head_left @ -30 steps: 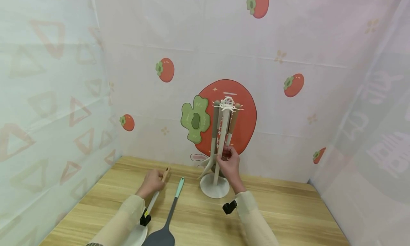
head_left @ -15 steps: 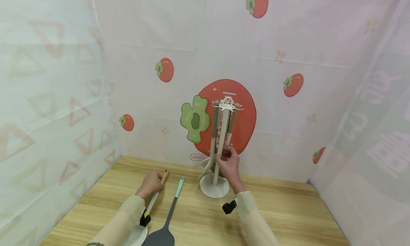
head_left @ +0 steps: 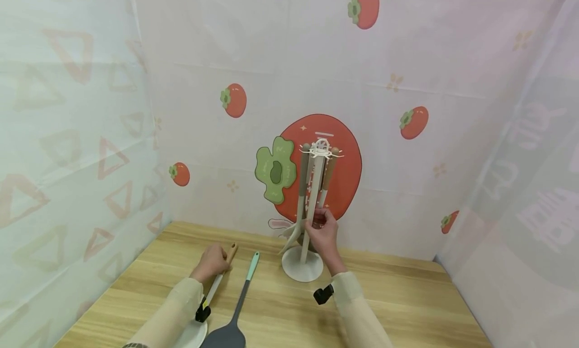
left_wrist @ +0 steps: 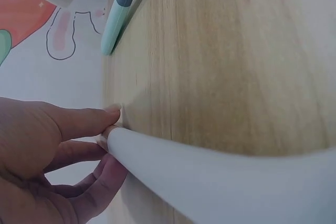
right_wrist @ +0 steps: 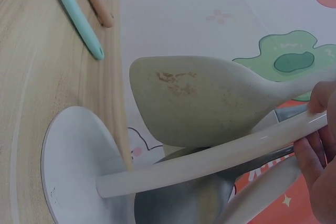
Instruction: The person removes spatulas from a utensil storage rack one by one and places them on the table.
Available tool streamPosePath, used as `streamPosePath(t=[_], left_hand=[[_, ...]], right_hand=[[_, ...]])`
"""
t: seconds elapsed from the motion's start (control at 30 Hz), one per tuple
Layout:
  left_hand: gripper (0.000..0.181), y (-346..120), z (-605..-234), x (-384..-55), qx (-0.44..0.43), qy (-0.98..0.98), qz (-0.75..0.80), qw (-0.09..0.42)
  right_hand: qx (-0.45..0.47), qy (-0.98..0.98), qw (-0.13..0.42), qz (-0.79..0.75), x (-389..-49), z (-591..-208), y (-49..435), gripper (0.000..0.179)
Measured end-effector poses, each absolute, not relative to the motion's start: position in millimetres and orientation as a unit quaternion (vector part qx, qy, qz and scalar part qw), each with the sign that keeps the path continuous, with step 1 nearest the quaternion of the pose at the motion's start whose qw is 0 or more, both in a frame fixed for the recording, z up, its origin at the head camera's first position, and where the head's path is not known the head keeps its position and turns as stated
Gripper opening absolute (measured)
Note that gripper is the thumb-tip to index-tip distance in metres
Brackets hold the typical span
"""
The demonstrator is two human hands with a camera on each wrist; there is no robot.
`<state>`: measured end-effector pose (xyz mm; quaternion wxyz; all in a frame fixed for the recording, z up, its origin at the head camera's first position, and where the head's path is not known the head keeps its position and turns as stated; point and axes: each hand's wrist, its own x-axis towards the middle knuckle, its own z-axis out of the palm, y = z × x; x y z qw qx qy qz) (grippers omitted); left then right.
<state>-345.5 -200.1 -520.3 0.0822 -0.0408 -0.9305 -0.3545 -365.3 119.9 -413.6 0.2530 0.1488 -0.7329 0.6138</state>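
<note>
My left hand (head_left: 211, 262) pinches a white-shafted kitchen utensil with a wooden handle (head_left: 232, 251) near where the handle meets the shaft. Its white shaft (left_wrist: 178, 169) runs toward the front left; its pale head (head_left: 193, 335) is partly hidden by my sleeve. At the back middle, my right hand (head_left: 323, 232) grips the pole (right_wrist: 210, 162) of a white utensil stand with a round base (head_left: 302, 264) and a ring of hooks (head_left: 321, 152). Several utensils hang from it, among them a cream turner (right_wrist: 194, 98) with brown marks and a grey-headed one (right_wrist: 184, 198).
A dark grey turner (head_left: 226, 335) with a mint handle (head_left: 254, 265) lies on the wooden table (head_left: 407, 308) between my left hand and the stand. Behind the table hangs a persimmon-printed cloth (head_left: 203, 137), with further cloths at both sides.
The wooden handle in my left hand has shifted slightly toward me and to the left. My right hand keeps its grip on the pole, and the stand has not moved.
</note>
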Motion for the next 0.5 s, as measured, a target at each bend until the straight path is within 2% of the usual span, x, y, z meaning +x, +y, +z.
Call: streamPosePath(t=[0.13, 0.33, 0.5], left_hand=[[0.01, -201.3, -520.0, -345.3, -0.027, -0.931, -0.357, 0.074], [0.019, -201.1, -521.8, -348.0, -0.016, -0.939, -0.336, 0.071], [0.014, -200.3, -524.7, -349.7, -0.017, -0.94, -0.333, 0.078]], right_hand=[[0.151, -0.733, 0.257, 0.612, -364.7, -413.6, 119.8, 0.027], [0.152, -0.732, 0.257, 0.612, -364.6, -415.4, 120.4, 0.027], [0.154, -0.732, 0.257, 0.612, -365.3, -415.7, 120.8, 0.027]])
